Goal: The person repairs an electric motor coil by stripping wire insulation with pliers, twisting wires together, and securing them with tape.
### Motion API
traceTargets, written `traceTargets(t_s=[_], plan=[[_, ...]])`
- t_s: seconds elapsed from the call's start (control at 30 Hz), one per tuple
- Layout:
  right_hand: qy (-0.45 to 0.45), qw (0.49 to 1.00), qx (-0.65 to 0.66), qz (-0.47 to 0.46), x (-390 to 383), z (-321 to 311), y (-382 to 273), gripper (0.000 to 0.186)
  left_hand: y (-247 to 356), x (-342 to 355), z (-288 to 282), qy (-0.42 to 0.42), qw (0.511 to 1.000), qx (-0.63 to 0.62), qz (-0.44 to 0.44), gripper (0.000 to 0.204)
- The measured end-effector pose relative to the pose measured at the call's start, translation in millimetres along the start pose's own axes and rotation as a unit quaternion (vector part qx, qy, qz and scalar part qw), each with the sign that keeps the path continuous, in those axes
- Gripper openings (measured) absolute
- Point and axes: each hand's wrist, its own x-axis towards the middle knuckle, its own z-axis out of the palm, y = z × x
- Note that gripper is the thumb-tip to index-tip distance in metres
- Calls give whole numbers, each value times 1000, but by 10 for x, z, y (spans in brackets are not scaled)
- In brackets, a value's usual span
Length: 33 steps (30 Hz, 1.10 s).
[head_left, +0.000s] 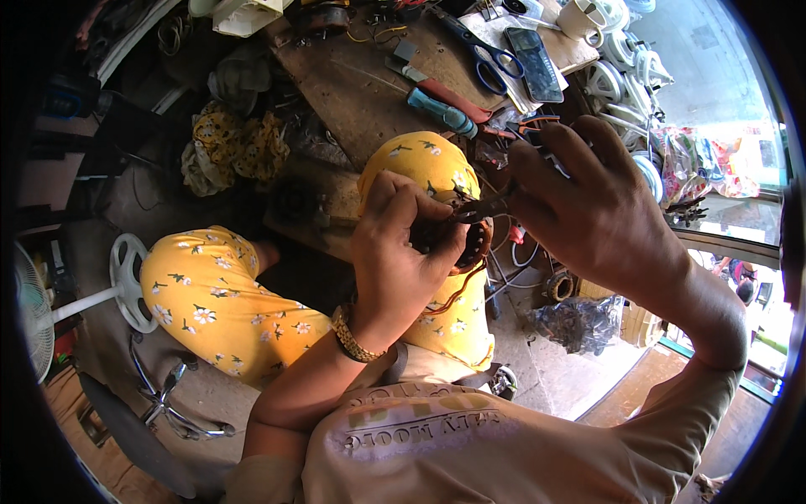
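Observation:
Just above my right knee, my left hand [401,244] is closed around a ring-shaped motor stator [478,244] with copper windings. Reddish-brown lead wires [457,294] hang from the stator over the yellow flowered cloth on my leg. My right hand [592,189] grips a dark metal tool that looks like pliers [485,207]. Its tip meets the stator's upper edge, close to my left fingertips. Fingers hide most of the tool's handles and part of the winding, so the exact point of contact is unclear.
Ahead is a worn wooden bench [336,84] with scissors [487,63], a phone [534,65], a blue-handled tool [442,112] and a mug [581,20]. A white fan [34,311] stands at left. White plastic parts [625,80] pile up at right, above a dark plastic bag [579,323].

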Motion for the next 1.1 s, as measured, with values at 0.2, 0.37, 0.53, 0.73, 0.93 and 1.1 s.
traceTargets(t_s=[0.2,0.37,0.53,0.73,0.93,1.1], plan=[[-15,1000,-18,-15,42,15,43,23,-12,19,2,2,1000,2,6,22],[-22,999,-14,-26,79,9,35,24,-2,19,-10,-1,1000,8,-1,22],[-50,998,-21,-33,116,-21,27,24,7,16,-39,-3,1000,4,-9,22],[-59,997,-25,-33,144,-46,1,23,8,25,-72,-3,999,42,23,24],[-62,997,-28,-39,156,-64,-15,22,18,33,-85,-2,999,43,33,24],[-58,996,-31,-52,188,-86,-5,21,-1,30,-77,3,999,31,35,25]])
